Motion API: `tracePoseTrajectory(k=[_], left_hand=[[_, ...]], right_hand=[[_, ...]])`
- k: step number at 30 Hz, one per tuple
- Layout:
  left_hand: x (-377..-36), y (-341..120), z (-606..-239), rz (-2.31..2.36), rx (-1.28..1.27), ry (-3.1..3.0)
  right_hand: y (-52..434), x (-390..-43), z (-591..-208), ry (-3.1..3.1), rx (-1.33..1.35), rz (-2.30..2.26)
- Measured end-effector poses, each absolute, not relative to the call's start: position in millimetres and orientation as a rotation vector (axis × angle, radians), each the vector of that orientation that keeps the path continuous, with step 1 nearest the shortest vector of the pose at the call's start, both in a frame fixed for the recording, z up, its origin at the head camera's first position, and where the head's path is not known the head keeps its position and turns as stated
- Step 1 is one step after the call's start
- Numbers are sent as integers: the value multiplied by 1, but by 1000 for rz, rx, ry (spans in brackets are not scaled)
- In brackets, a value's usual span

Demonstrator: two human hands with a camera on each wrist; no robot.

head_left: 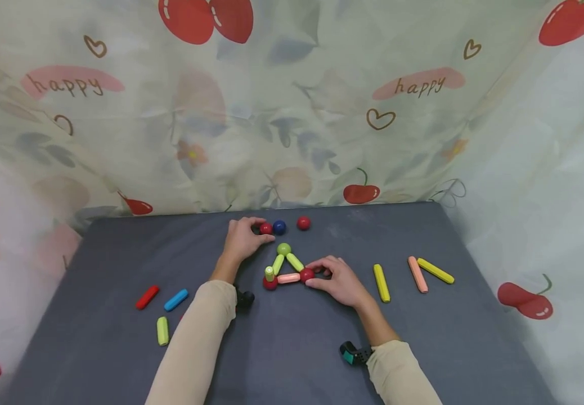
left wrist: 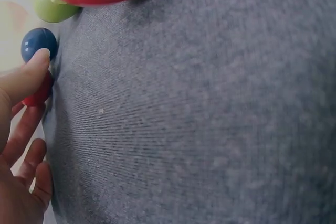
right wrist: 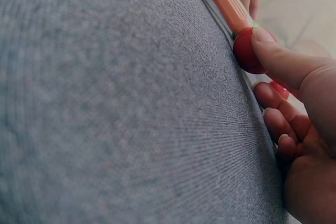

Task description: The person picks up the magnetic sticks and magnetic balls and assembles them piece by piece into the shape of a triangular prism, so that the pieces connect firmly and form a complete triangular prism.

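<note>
At the far side of the table my left hand (head_left: 242, 238) pinches a red ball (head_left: 265, 228) between thumb and fingers. A blue ball (head_left: 279, 227) sits right beside that one. My right hand (head_left: 341, 281) grips another red ball (head_left: 306, 274), the right corner of a flat triangle. A pink stick (right wrist: 229, 4) runs from this corner to a red ball (head_left: 270, 283) at the left corner, where a short green stick (head_left: 269, 273) stands upright. Two green sticks (head_left: 294, 261) lead from the lower corners to a green ball (head_left: 284, 249) at the top.
A loose red ball (head_left: 304, 223) lies near the back edge. On the right are two yellow sticks (head_left: 381, 283) and a pink stick (head_left: 417, 274). Left of my left arm lie a red stick (head_left: 147, 297), a blue stick (head_left: 176, 300) and a green stick (head_left: 162, 331). A printed curtain (head_left: 282, 112) hangs behind.
</note>
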State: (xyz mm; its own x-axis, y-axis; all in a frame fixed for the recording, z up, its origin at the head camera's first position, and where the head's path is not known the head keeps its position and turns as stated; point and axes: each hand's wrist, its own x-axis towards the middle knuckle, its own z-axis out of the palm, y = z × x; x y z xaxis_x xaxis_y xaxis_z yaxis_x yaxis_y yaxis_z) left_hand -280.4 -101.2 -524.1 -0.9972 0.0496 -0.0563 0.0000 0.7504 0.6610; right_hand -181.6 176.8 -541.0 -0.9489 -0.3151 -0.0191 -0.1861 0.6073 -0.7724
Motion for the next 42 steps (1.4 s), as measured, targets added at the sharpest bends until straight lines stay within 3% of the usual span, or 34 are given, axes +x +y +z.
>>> tracePoseTrajectory(k=[11,17,24,31,37,42], left_hand=[[-267,-115,-497,1373,7,2900],[-225,-116,-472,1482,92,2899],[-169,-111,-471,1605,292,2803],[-155,-111,-487,1637,376,2741],[-152,-112,-490,1608,320,2716],[-145,-104,-498,1386,42,2774]], right_hand=[[175,-180,-539,2666,-428,-1286],[179,-178,-538,2659,-395,-1299],[176,-178,-538,2661,-411,-1295],[174,-180,-539,2659,-397,-1304],[173,-180,-539,2662,-410,-1302],[174,-181,-540,2671,-417,-1290]])
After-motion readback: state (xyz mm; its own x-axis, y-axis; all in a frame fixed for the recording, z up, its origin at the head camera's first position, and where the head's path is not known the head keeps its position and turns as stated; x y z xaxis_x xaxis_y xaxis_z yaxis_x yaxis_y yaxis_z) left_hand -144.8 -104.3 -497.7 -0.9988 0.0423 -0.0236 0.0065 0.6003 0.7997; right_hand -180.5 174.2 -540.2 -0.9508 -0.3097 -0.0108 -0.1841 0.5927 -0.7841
